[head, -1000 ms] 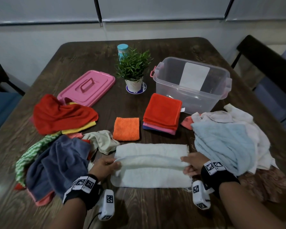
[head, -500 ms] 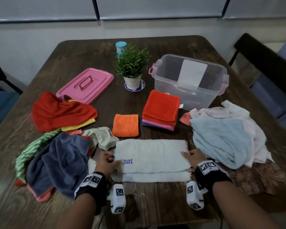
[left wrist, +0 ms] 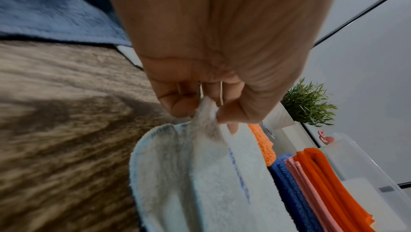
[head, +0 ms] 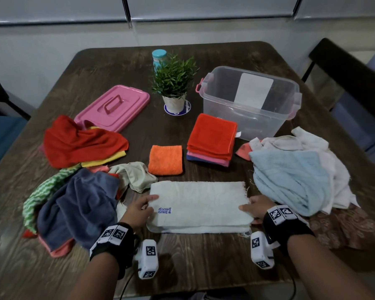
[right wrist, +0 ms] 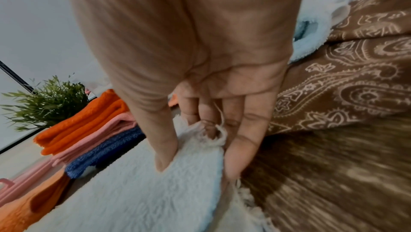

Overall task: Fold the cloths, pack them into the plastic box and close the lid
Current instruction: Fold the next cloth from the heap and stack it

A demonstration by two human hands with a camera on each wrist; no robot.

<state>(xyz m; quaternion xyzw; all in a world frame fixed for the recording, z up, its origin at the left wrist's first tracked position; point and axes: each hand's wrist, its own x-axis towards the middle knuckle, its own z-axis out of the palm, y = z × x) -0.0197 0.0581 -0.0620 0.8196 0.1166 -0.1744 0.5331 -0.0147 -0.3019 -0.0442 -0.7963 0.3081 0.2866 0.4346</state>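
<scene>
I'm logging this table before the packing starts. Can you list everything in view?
white towel: 1, folded, front centre
orange cloth: 1, folded, behind the towel
folded stack: 1, orange-red over pink and blue, beside the box
plastic box: 1, clear, open, back right
lid: 1, pink, back left
loose cloths: mixed colours, left heap
pale cloths: light blue and white, right heap
patterned cloth: 1, brown, right edge
potted plant: 1, green, centre back
bottle: 1, teal cap, behind plant
table: 1, dark wood
left hand: pinches towel's left end
right hand: pinches towel's right end
</scene>
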